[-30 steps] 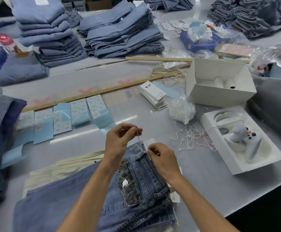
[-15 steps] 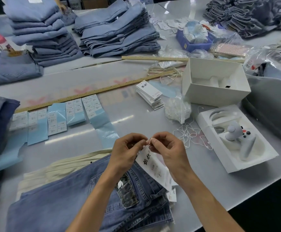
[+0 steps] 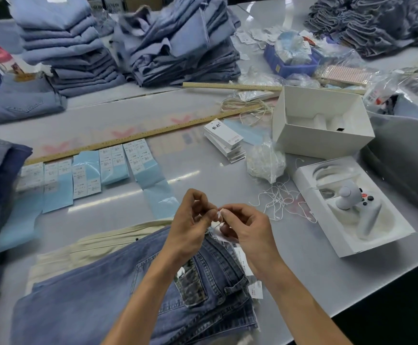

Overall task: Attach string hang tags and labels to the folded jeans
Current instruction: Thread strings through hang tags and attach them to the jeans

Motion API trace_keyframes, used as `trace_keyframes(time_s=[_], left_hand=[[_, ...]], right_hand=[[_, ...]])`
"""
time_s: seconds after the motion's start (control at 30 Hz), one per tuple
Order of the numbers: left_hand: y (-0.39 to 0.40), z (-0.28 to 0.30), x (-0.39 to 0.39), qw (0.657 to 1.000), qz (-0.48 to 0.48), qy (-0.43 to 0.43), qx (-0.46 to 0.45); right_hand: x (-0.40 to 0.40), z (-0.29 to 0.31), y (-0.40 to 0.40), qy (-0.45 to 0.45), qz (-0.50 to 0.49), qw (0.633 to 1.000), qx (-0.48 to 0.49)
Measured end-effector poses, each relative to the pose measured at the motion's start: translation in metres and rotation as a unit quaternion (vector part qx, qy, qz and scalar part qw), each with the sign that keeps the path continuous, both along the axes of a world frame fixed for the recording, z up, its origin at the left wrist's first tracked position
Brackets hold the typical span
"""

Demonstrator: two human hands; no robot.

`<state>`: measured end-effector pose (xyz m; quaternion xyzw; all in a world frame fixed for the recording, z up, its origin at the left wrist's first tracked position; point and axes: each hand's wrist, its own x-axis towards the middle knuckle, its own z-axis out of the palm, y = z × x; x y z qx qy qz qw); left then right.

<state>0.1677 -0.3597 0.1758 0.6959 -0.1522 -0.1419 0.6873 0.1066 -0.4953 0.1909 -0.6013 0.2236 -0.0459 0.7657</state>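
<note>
Between pinching hands [image 3: 219,224], thin string [image 3: 218,221], tag mostly hidden.

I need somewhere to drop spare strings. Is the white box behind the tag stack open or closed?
Open. The white box has no lid on, and its moulded white insert shows inside, holding nothing visible.

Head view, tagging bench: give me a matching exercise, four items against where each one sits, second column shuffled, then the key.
Items
1. stack of white hang tags
2. loose white strings
3. white controller
4. long wooden ruler

Places
A. in the moulded tray of an open box, at the right
B. just behind the row of blue label strips
C. left of the empty white box
D. on the bare table, in front of the clear bag

Pairs: 1-C, 2-D, 3-A, 4-B
</note>
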Motion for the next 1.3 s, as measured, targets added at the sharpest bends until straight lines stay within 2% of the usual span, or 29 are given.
trace_keyframes(time_s=[0.13, 0.3, 0.6, 0.83, 0.93, 1.13, 1.23, 1.3], left_hand=[[0.001, 0.000, 0.000, 1.000, 0.003, -0.014, 0.019], [0.002, 0.001, -0.002, 0.999, 0.023, -0.024, 0.020], [0.002, 0.003, -0.007, 0.997, 0.067, -0.024, 0.014], [0.004, -0.002, -0.006, 0.997, 0.069, -0.017, -0.006], [0.006, -0.006, -0.006, 0.997, 0.069, 0.017, -0.042], [0.005, -0.024, -0.010, 0.995, 0.082, 0.040, -0.040], [0.000, -0.035, -0.012, 0.993, 0.107, 0.031, 0.029], [-0.003, -0.040, -0.014, 0.988, 0.134, 0.042, 0.058]], right_hand=[[-0.002, -0.002, 0.004, 0.004, -0.007, 1.000, 0.008], [-0.002, -0.002, 0.006, -0.005, -0.004, 0.999, -0.036], [-0.001, -0.001, 0.014, -0.007, -0.030, 0.999, 0.044], [0.000, -0.002, 0.017, 0.007, -0.029, 0.998, 0.052], [-0.002, -0.004, 0.018, 0.004, -0.018, 0.998, 0.055], [-0.006, -0.016, 0.023, 0.014, -0.032, 0.999, -0.005], [0.003, -0.024, 0.024, 0.019, -0.030, 0.995, -0.092], [0.009, -0.028, 0.026, 0.016, -0.033, 0.995, -0.094]])
